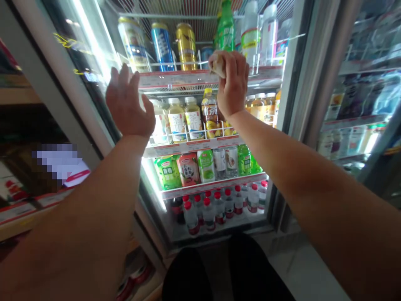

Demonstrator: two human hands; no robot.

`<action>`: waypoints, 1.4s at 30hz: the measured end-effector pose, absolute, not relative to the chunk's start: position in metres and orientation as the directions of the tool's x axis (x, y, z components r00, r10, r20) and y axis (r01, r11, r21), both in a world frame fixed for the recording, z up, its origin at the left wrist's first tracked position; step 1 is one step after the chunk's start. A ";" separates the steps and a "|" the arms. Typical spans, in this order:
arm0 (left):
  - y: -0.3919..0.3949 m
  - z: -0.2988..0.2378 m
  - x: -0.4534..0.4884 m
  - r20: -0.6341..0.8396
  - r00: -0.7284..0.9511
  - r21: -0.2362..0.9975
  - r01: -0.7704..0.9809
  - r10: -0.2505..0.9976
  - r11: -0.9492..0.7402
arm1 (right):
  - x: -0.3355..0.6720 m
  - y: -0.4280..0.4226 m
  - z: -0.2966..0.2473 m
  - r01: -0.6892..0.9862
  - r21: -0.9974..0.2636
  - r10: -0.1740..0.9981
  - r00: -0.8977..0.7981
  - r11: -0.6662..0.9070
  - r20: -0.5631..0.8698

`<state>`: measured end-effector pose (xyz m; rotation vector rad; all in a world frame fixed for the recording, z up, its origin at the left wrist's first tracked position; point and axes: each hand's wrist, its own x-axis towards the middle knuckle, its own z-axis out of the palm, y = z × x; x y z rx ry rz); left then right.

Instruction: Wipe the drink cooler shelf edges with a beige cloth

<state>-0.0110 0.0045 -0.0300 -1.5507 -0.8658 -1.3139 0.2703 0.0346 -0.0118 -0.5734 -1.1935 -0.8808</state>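
My right hand [233,83] is closed round a crumpled pale cloth [217,64], in front of the red-and-white front strip [175,77] of the fridge's upper shelf. Most of the cloth is hidden in the palm. Raised on the left, my left hand [128,102] is open, its fingers apart and nothing in it. It is near the bright light strip at the fridge's left side; whether it touches glass I cannot tell. Between the hands stand white-labelled tea bottles [177,119] and a yellow-capped bottle [210,113]. Above them are a blue can [161,46] and a gold can [186,46].
A green bottle [226,27] stands on the upper shelf. Lower down are colourful drink cartons [188,169] and several red-capped water bottles [209,213]. The metal door frame [308,79] rises on the right. My dark-clothed legs [250,267] are close below the fridge.
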 end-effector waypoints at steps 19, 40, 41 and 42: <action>0.003 -0.033 -0.010 0.981 0.187 -0.189 0.913 -0.040 -0.361 | 0.271 0.033 -0.015 0.807 0.109 -0.239 0.041 0.580 0.970; 0.005 -0.033 -0.014 0.981 0.194 -0.181 0.895 -0.010 -0.408 | 0.271 0.024 -0.022 0.841 0.126 -0.148 -0.055 0.527 0.987; 0.005 -0.033 -0.014 0.979 0.201 -0.192 0.900 -0.019 -0.392 | 0.270 0.023 -0.023 0.838 0.168 -0.137 -0.112 0.519 0.984; 0.005 -0.033 -0.014 0.978 0.209 -0.205 0.905 -0.031 -0.374 | 0.269 0.021 -0.024 0.833 0.216 -0.121 -0.179 0.510 0.976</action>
